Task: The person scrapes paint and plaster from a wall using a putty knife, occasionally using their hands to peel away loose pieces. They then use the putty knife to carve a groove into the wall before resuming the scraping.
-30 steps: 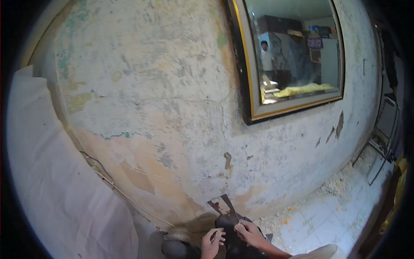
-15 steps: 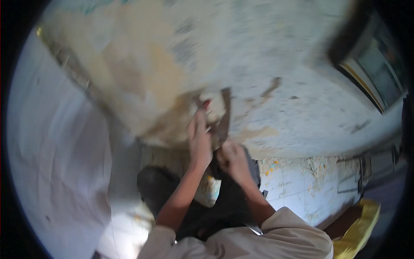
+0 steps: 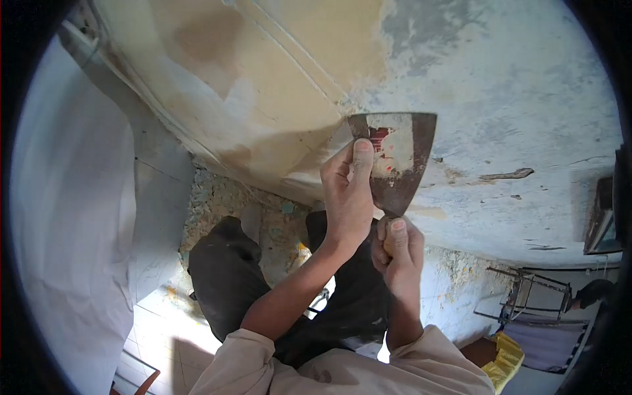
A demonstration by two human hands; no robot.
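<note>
A wide scraper (image 3: 400,153) is held in front of the wall, its rusty, flared blade pointing up. Patches of pale coating and red print show on the blade. My right hand (image 3: 403,255) is wrapped round the handle, which is mostly hidden. At the blade's left edge, my left hand (image 3: 349,197) grips the metal, thumb on the face and fingers behind. Beyond the blade, the wall (image 3: 283,79) is peeling, tan on the left and blotchy grey-white on the right.
Paint flakes litter the floor (image 3: 444,270) along the wall's foot. A white sheet (image 3: 72,197) hangs at the left. To the right are a metal-framed rack (image 3: 536,293), a yellow bag (image 3: 505,359) and a framed item (image 3: 602,217) on the wall.
The scraper has come up and to the right, nearer the camera, with both hands still on it. The view has shifted too, showing more of the floor and the rack.
</note>
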